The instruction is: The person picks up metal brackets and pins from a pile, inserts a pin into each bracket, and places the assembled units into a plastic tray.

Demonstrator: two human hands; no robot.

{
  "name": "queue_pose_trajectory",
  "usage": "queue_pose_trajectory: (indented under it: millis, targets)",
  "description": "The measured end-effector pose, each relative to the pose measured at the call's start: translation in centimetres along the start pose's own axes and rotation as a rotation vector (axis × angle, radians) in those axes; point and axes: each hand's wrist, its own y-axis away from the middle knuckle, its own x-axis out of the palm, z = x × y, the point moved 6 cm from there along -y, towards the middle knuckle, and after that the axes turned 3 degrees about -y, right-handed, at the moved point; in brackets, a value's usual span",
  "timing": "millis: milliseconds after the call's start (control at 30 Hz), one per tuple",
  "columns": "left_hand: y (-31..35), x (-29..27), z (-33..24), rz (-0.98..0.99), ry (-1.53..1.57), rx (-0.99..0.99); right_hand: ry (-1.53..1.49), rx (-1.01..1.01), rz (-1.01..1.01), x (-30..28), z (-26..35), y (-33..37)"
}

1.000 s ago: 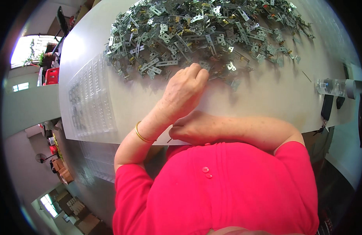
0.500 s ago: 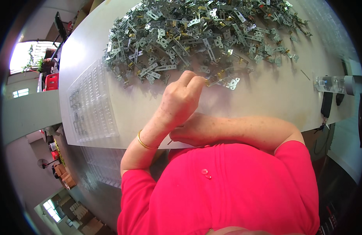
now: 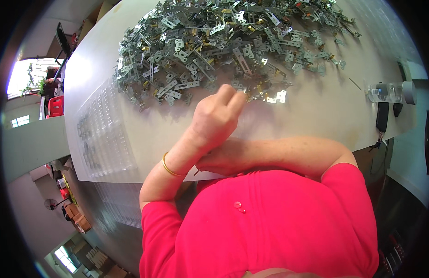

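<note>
My left hand (image 3: 216, 116), with a gold bangle (image 3: 165, 163) on its wrist, is closed at the near edge of a large heap of small metal brackets (image 3: 196, 58). Its fingertips are pinched and point away from me; what they hold, if anything, is hidden. Just right of these fingers lie a few loose silver and brass-coloured metal parts (image 3: 271, 98). Beneath the left forearm, by the table's front edge, my right hand (image 3: 221, 158) is closed around a thin rod (image 3: 197, 172). Only a short end of the rod sticks out, and most of that hand's fingers are covered.
Clear plastic trays with moulded pockets (image 3: 103, 132) lie on the left of the white table (image 3: 307, 123). A transparent bottle with a white lid (image 3: 388, 92) rests at the right, beside a dark strap-like item (image 3: 382, 116). A thin stick (image 3: 355, 84) lies near the bottle.
The view has shifted slightly. Relative to the heap, my left hand and the loose metal parts by its fingertips are a little farther right. My right hand stays under the left forearm.
</note>
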Motion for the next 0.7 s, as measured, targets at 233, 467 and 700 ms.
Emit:
queue_pose_trajectory:
  millis: [233, 467, 700]
  targets:
    - [-0.3, -1.5, 2.3, -0.184, 0.3, -0.2, 0.201, 0.039, 0.152, -1.5, 2.2, -0.4]
    - [-0.5, -4.5, 4.3, -0.23, 0.657, -0.467, 0.286, -0.014, 0.108, -1.7, 1.8, 0.1]
    - [1.1, -6.3, 9.2, -0.298, 1.057, -0.788, 0.239, -0.107, 0.116, -1.2, 2.2, 0.1]
